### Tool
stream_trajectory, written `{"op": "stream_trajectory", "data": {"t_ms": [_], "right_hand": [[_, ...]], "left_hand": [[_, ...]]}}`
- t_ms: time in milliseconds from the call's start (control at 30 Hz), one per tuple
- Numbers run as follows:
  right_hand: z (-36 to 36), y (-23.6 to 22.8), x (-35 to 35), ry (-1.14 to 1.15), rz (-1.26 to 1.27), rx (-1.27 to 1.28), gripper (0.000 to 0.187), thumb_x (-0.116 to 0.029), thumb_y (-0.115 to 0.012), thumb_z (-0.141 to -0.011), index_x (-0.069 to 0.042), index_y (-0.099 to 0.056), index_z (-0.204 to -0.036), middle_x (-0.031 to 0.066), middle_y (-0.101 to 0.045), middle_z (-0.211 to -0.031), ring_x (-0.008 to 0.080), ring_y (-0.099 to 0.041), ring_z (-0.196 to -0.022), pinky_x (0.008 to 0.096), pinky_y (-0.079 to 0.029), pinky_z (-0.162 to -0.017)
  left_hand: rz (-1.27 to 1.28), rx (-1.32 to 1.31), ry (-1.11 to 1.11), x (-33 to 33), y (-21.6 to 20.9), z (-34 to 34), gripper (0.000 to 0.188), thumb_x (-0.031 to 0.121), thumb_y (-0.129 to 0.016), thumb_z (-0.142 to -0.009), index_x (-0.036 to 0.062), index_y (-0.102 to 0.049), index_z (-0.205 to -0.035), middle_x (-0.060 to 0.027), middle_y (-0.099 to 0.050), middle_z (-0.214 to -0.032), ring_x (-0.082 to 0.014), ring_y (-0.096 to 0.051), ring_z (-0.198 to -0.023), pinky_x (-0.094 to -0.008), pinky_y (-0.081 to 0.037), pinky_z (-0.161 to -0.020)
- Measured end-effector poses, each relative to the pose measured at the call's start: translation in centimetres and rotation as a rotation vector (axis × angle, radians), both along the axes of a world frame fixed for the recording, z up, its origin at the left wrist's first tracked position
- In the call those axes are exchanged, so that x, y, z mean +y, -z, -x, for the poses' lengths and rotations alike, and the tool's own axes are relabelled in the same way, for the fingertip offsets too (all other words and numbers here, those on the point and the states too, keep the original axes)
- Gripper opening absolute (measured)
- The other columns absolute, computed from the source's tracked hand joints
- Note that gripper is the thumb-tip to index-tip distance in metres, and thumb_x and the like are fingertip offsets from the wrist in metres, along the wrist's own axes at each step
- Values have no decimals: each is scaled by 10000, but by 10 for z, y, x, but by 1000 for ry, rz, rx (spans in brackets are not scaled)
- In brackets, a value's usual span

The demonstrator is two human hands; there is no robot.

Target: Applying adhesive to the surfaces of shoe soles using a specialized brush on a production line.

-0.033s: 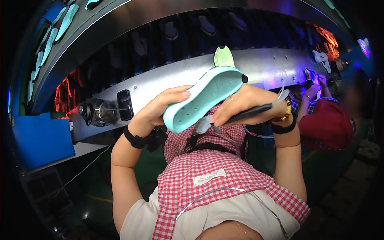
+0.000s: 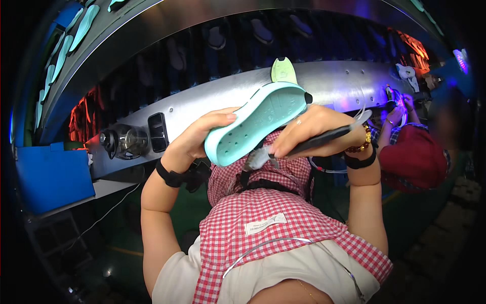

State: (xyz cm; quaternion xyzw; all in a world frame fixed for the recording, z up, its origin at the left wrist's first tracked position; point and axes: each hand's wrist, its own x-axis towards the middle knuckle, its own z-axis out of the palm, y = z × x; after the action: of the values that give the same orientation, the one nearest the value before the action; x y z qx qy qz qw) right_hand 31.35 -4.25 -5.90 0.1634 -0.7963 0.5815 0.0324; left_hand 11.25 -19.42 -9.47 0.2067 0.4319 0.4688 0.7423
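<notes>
In front of my chest, my left hand (image 2: 205, 133) grips one end of a mint-green shoe sole (image 2: 253, 124), thumb over its rim. The sole is tilted, its hollow side with small holes facing me. Closed around a brush with a black handle (image 2: 321, 142) is my right hand (image 2: 319, 126), at the sole's right lower side. The brush's pale bristles (image 2: 257, 158) lie by the sole's lower edge; whether they touch it I cannot tell. A pale green piece with a black tip (image 2: 282, 71) shows behind the sole, partly hidden by it.
A metal worktable (image 2: 202, 96) curves ahead, with dark rows of soles behind. At left stand a clear jug with black lid (image 2: 126, 142), a black tray (image 2: 158, 133) and a blue box (image 2: 53, 178). A co-worker in dark red (image 2: 415, 157) works at right.
The sole and my left hand have shifted slightly left and up. My right hand and the brush have moved a little too.
</notes>
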Motion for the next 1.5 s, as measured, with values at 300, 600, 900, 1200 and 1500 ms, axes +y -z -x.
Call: {"op": "stream_trajectory", "data": {"t_ms": [300,600,900,1200,1500], "right_hand": [[-18,7,-8,311,93,23,201,23,-651,-691,9,-628,-890,160,-625,-935,247,-611,-896,308,-483,-788],[-24,3,-22,341,65,156,222,4,-703,-613,-8,-643,-827,127,-648,-858,210,-623,-777,284,-467,-668],[16,47,-29,765,500,-201,171,-48,-653,-724,16,-640,-882,73,-639,-801,82,-581,-713,195,-466,-645],[25,55,-52,766,-114,174,172,-72,-657,-668,-31,-638,-834,96,-611,-690,195,-572,-607,282,-452,-595],[19,29,-40,706,184,-68,187,-85,-671,-678,-34,-655,-858,94,-616,-726,134,-563,-634,239,-437,-577]], "left_hand": [[-10,149,-221,-23,-27,-2,579,282,-517,-731,-69,-439,-1186,-182,-529,-1102,-208,-534,-954,-269,-409,-831],[-212,-848,-263,-33,9,23,678,541,-390,-809,-24,-460,-1176,-166,-511,-1161,-265,-482,-1076,-358,-336,-947],[-328,-600,-570,8,67,-23,796,655,-130,-810,53,-269,-1312,-206,-411,-1238,-364,-422,-1112,-474,-323,-954],[-285,-372,-838,11,70,-30,757,649,-189,-814,68,-351,-1272,-165,-441,-1220,-344,-400,-1135,-472,-290,-978],[-447,-447,-743,9,56,-35,781,668,-150,-805,72,-347,-1269,-149,-492,-1137,-315,-481,-1044,-454,-355,-931]]}}
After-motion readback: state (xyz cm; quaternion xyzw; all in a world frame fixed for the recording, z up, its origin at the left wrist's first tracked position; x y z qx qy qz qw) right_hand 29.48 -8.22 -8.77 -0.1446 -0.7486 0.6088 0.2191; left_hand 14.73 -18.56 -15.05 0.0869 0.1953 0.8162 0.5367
